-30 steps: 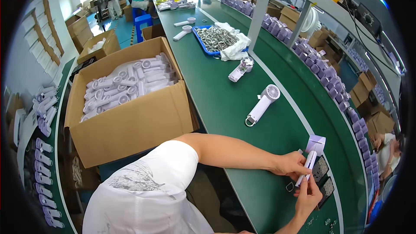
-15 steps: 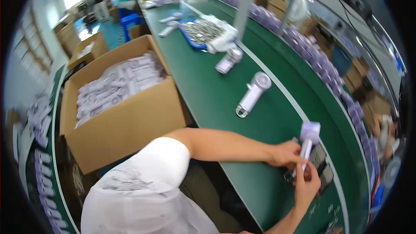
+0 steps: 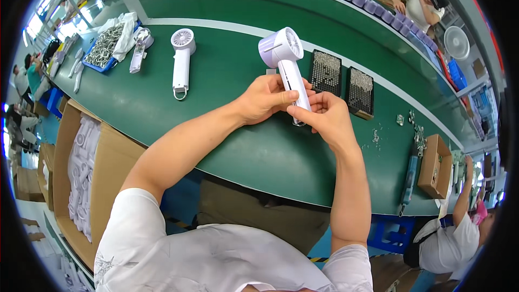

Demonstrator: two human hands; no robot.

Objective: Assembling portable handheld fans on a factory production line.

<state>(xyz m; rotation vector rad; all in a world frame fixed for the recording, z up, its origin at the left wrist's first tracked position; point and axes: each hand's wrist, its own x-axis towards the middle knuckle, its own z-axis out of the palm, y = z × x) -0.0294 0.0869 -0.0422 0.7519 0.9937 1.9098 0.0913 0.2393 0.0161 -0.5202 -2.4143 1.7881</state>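
Observation:
Over the green workbench (image 3: 238, 157) I hold a lilac-and-white handheld fan (image 3: 294, 78), its round head up and tilted a little left. My left hand (image 3: 266, 97) is closed around the left side of its handle, thumb across the front. My right hand (image 3: 328, 116) pinches the lower end of the handle, and what those fingertips touch there is partly hidden. Left of my hands a second handheld fan (image 3: 182, 65) lies on the bench with a metal loop at its lower end. Farther left lies another fan (image 3: 140, 51).
Two black trays of small parts (image 3: 326, 73) (image 3: 360, 92) sit just beyond my right hand. A blue tray of metal rings (image 3: 105, 47) is at the far left. At right lie an electric screwdriver (image 3: 411, 176) and a small carton (image 3: 436, 166). A large box (image 3: 116, 157) of fan pieces stands at left.
My view has swung to the right, so the hands and fan now appear near the middle. Both hands still hold the fan, which now shows its slotted side and grille.

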